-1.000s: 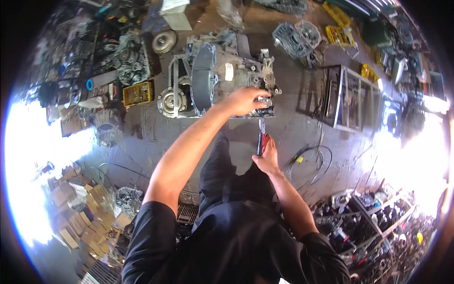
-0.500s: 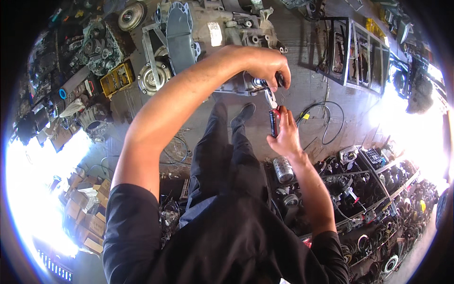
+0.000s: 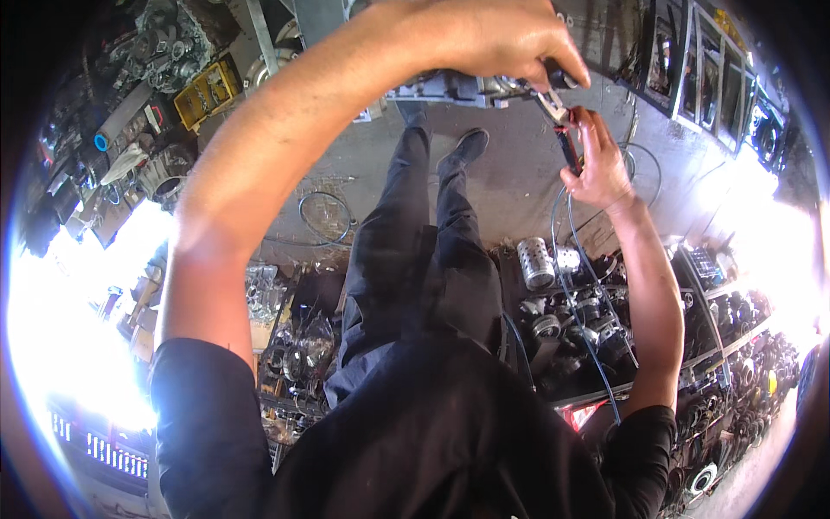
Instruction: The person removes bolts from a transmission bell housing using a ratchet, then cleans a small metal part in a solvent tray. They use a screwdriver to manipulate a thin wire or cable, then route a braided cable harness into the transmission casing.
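Observation:
My left hand (image 3: pixel 553 56) arches over the near edge of the grey gearbox housing (image 3: pixel 432 86) at the top, its fingers curled round a small black cylindrical part (image 3: pixel 565 78), partly hidden by them. Just below it, the metal jaws of pliers (image 3: pixel 548 105) meet that area; whether they grip the part I cannot make out. My right hand (image 3: pixel 596 169) has its fingers and thumb on the red-and-black handles (image 3: pixel 566 147) of the pliers. My left forearm covers much of the housing.
A yellow crate (image 3: pixel 203 95) sits left among metal parts. A metal frame (image 3: pixel 692 69) stands upper right. Hoses (image 3: pixel 324 216) lie on the floor (image 3: pixel 519 190), near my feet (image 3: pixel 467 147). Racks of parts (image 3: pixel 588 320) and a perforated metal cylinder (image 3: pixel 536 264) are lower right.
My view has shifted, so the gearbox and both hands sit higher in the picture, hands further right. My left arm now covers more of the gearbox; more of my legs shows.

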Demonstrator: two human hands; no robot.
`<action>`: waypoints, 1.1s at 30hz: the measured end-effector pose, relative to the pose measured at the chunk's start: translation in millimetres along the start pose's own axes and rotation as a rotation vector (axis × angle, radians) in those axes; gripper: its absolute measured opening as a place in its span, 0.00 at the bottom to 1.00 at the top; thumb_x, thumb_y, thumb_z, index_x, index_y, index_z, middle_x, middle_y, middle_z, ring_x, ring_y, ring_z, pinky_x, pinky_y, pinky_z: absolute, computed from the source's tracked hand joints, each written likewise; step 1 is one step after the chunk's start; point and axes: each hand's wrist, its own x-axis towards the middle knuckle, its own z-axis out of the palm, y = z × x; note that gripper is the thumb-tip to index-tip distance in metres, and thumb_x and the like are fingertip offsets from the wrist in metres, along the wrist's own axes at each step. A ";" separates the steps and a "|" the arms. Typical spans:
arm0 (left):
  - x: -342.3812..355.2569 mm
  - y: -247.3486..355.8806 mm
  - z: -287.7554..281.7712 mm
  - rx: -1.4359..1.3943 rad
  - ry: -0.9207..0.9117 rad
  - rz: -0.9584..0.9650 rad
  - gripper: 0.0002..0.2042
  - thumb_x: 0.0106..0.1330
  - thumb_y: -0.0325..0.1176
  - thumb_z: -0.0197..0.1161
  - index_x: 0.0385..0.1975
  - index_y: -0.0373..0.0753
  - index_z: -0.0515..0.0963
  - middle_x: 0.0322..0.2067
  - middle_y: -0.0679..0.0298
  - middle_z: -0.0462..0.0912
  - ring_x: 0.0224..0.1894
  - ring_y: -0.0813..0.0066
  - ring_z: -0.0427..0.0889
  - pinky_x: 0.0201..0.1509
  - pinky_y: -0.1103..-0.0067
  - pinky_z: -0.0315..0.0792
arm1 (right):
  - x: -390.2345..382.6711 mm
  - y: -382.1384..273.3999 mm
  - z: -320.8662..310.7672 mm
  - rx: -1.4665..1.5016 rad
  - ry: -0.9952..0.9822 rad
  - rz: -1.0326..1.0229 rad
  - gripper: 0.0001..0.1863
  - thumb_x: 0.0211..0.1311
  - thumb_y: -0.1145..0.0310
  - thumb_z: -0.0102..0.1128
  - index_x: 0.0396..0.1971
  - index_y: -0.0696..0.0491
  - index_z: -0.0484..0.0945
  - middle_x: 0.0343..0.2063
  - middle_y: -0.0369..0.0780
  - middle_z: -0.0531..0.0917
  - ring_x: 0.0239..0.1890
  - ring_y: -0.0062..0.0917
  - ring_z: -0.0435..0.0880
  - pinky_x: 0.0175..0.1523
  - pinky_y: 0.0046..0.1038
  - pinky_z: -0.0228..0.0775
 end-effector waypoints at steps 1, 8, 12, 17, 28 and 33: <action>0.1 1.7 -0.4 0.018 0.016 0.041 0.17 0.56 0.21 0.66 0.47 0.35 0.86 0.44 0.51 0.88 0.46 0.55 0.88 0.50 0.67 0.80 | 1.0 -1.5 0.7 0.030 0.011 0.000 0.50 0.40 0.74 0.72 0.68 0.62 0.57 0.55 0.55 0.72 0.54 0.54 0.76 0.61 0.47 0.73; -4.2 12.9 -9.5 -0.079 -0.039 -0.092 0.17 0.61 0.20 0.67 0.51 0.35 0.85 0.49 0.53 0.88 0.51 0.60 0.87 0.59 0.69 0.78 | -14.7 -77.6 25.2 0.201 0.105 0.307 0.49 0.40 0.75 0.69 0.67 0.64 0.57 0.46 0.55 0.73 0.47 0.53 0.77 0.54 0.47 0.76; 1.4 13.1 -9.2 -0.243 -0.133 -0.169 0.18 0.64 0.22 0.66 0.54 0.37 0.84 0.53 0.54 0.86 0.52 0.63 0.86 0.60 0.67 0.78 | -12.3 -134.6 28.1 0.280 0.186 0.447 0.48 0.38 0.75 0.68 0.65 0.68 0.57 0.46 0.56 0.73 0.45 0.54 0.77 0.51 0.48 0.76; 9.8 9.9 -16.2 -0.210 -0.262 -0.348 0.18 0.66 0.22 0.65 0.55 0.43 0.84 0.56 0.58 0.85 0.55 0.66 0.85 0.64 0.67 0.77 | 0.2 -174.2 24.3 0.332 0.241 0.561 0.49 0.38 0.75 0.71 0.64 0.69 0.56 0.47 0.57 0.71 0.48 0.57 0.77 0.52 0.49 0.75; -19.3 -11.7 14.1 0.060 0.048 -0.008 0.19 0.62 0.21 0.66 0.53 0.44 0.86 0.50 0.56 0.88 0.42 0.64 0.90 0.46 0.72 0.87 | -11.4 -47.6 16.3 -0.012 0.095 0.133 0.52 0.40 0.75 0.71 0.69 0.59 0.55 0.51 0.55 0.74 0.51 0.53 0.80 0.57 0.47 0.80; -17.2 -5.6 23.7 0.018 0.216 0.066 0.19 0.63 0.23 0.66 0.54 0.46 0.86 0.46 0.58 0.90 0.34 0.74 0.91 0.28 0.81 0.85 | 9.3 16.6 1.9 -0.188 0.054 -0.139 0.48 0.41 0.79 0.71 0.67 0.57 0.58 0.52 0.52 0.74 0.53 0.47 0.80 0.59 0.42 0.81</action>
